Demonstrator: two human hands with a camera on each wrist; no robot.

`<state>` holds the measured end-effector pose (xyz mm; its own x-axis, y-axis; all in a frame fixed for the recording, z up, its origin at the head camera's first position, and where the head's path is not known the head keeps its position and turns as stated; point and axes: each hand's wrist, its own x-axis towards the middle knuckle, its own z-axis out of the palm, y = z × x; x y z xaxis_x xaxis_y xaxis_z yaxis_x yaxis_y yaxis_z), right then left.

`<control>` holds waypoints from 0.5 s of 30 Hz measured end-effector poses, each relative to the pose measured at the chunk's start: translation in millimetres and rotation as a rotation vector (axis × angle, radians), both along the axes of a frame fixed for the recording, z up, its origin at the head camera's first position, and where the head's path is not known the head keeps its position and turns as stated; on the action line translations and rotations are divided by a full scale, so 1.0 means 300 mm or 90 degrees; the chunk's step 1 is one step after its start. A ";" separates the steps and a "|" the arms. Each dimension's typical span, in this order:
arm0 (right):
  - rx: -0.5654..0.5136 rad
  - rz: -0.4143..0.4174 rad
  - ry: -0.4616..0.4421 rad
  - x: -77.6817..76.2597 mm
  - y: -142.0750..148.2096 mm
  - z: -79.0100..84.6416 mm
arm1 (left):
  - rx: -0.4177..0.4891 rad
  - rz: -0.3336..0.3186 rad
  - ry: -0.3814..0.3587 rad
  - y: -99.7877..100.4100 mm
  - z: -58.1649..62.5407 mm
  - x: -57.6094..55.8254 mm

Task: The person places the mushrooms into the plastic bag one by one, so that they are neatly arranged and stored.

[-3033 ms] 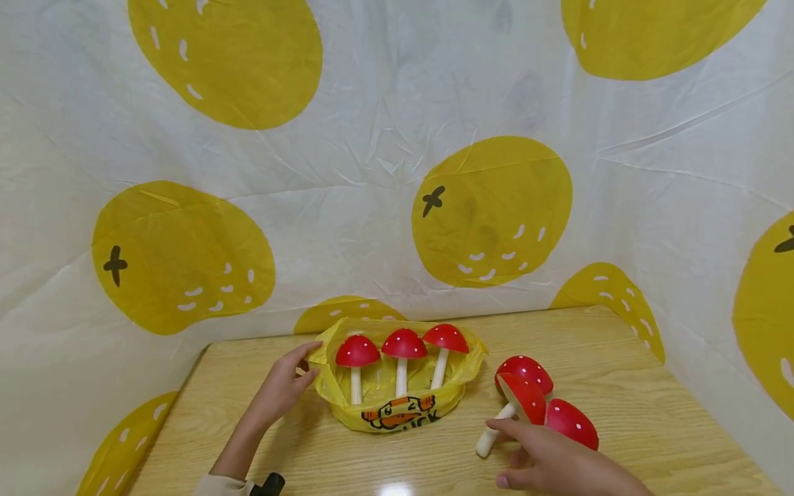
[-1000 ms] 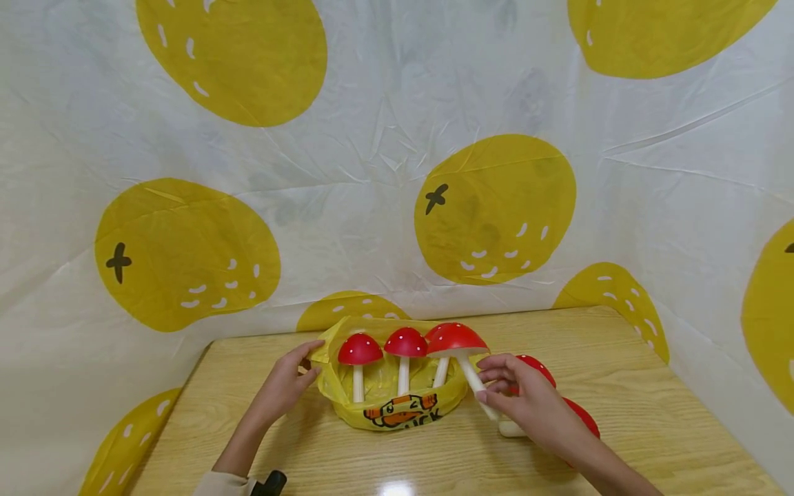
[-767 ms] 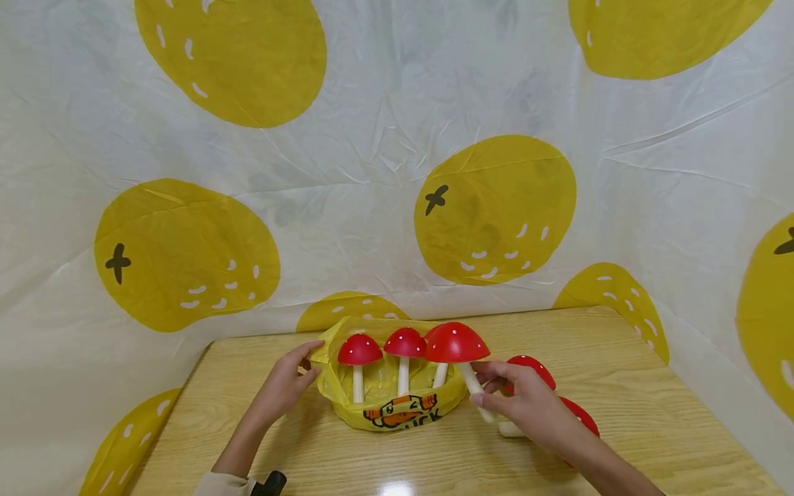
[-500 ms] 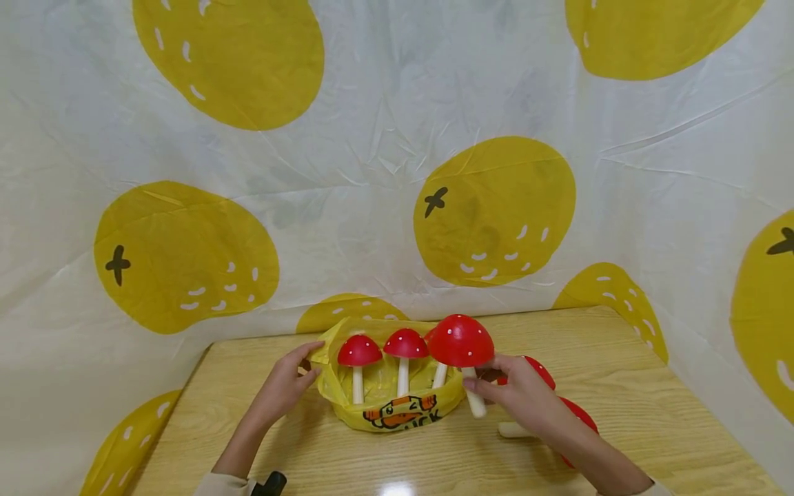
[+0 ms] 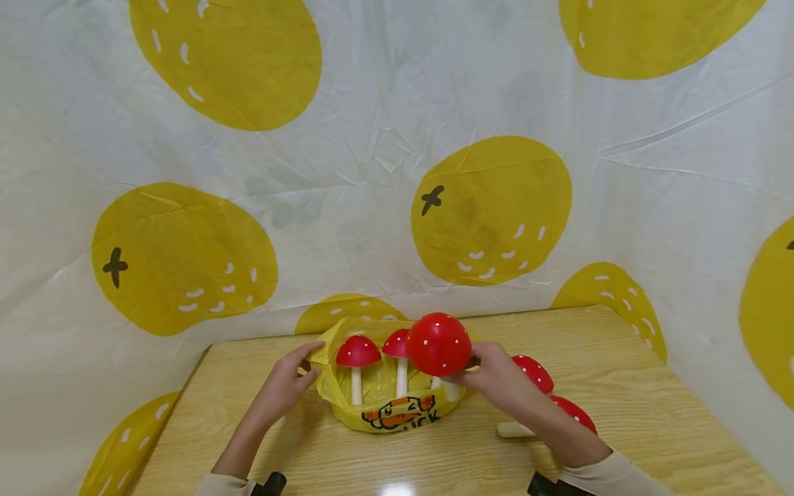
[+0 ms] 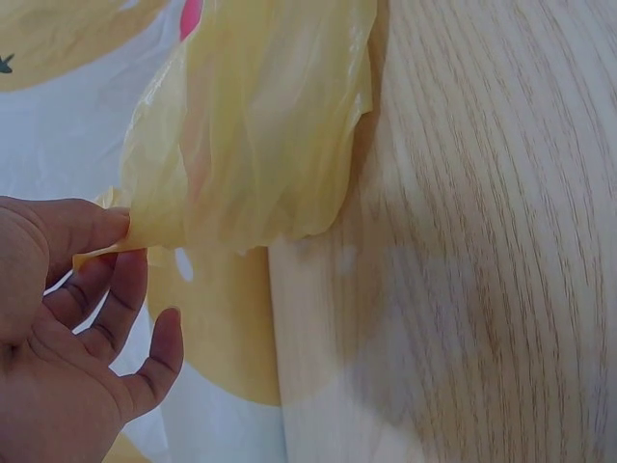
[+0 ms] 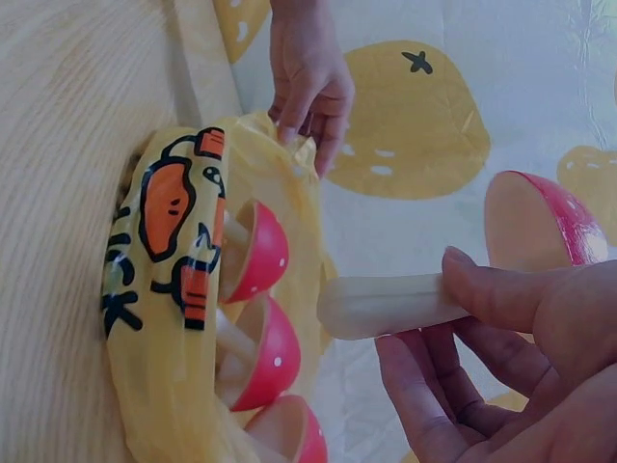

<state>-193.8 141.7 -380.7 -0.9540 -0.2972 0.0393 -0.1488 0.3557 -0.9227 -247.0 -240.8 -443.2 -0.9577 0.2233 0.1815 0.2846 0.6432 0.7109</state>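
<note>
A yellow plastic bag (image 5: 338, 406) with a duck print lies with its mouth spread. My left hand (image 5: 288, 382) pinches the bag's left edge between thumb and fingers, plain in the left wrist view. Above the bag's right part, my right hand (image 5: 496, 375) grips a red-capped toy mushroom (image 5: 439, 344) by its pale stem, the cap tilted towards the head camera. Three similar mushrooms are in the bag: a left one (image 5: 358, 351), a middle one (image 5: 395, 343) and a right one (image 7: 289, 439), whose cap the held mushroom hides in the head view.
Two more toy mushrooms, a farther one (image 5: 535, 374) and a nearer one (image 5: 575, 413), lie on the wooden table (image 5: 347, 461) at the right, partly behind my right forearm. A white cloth (image 5: 347, 234) with yellow fruit prints hangs around the table's back and sides.
My right hand took a mushroom from the group at the right and carried it left to above the bag, tilting its cap nearer the camera. My left hand has stayed at the bag's edge.
</note>
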 end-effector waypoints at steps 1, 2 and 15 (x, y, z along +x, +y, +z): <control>-0.001 0.007 0.004 -0.006 -0.007 -0.002 | -0.001 0.000 -0.003 0.000 0.001 -0.001; -0.003 0.014 0.004 -0.011 -0.015 -0.003 | -0.004 -0.002 -0.003 -0.001 0.001 -0.002; -0.051 0.067 -0.009 -0.081 -0.114 -0.010 | -0.008 -0.004 -0.004 0.000 0.004 -0.006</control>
<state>-218.0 107.4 -383.8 -0.9184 -0.3922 0.0532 -0.1679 0.2644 -0.9497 -248.7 -240.8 -442.0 -0.9573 0.2315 0.1734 0.2848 0.6500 0.7046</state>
